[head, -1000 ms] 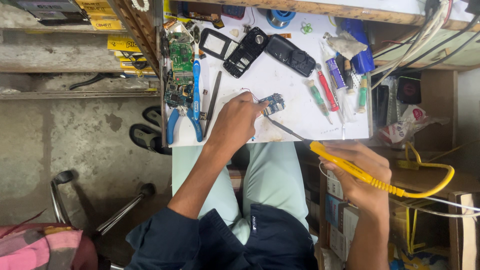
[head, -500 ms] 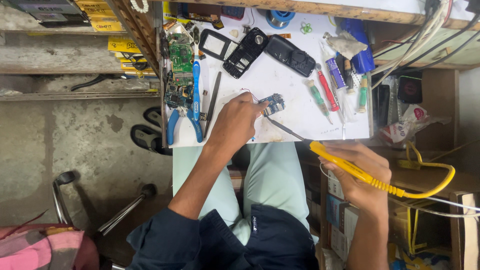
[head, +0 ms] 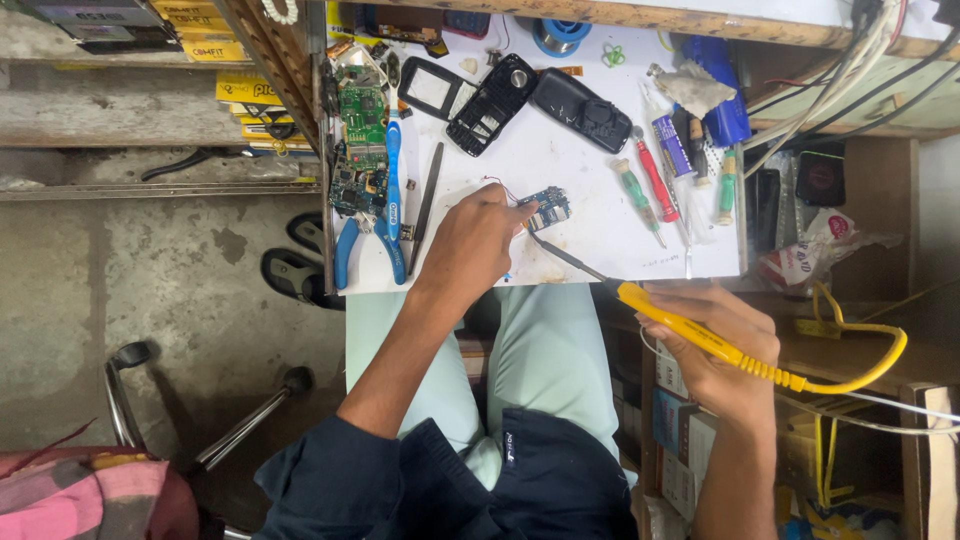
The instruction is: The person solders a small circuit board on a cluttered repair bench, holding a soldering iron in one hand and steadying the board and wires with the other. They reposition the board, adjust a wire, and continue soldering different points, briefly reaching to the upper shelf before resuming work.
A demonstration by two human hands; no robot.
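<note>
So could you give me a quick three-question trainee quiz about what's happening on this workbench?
1. True or false: the right hand holds a yellow soldering iron.
2. What does the left hand steady? A) small circuit board B) blue pliers C) red screwdriver
3. Fill in: the iron's tip points toward the ____.

Key: 1 true; 2 A; 3 small circuit board.
</note>
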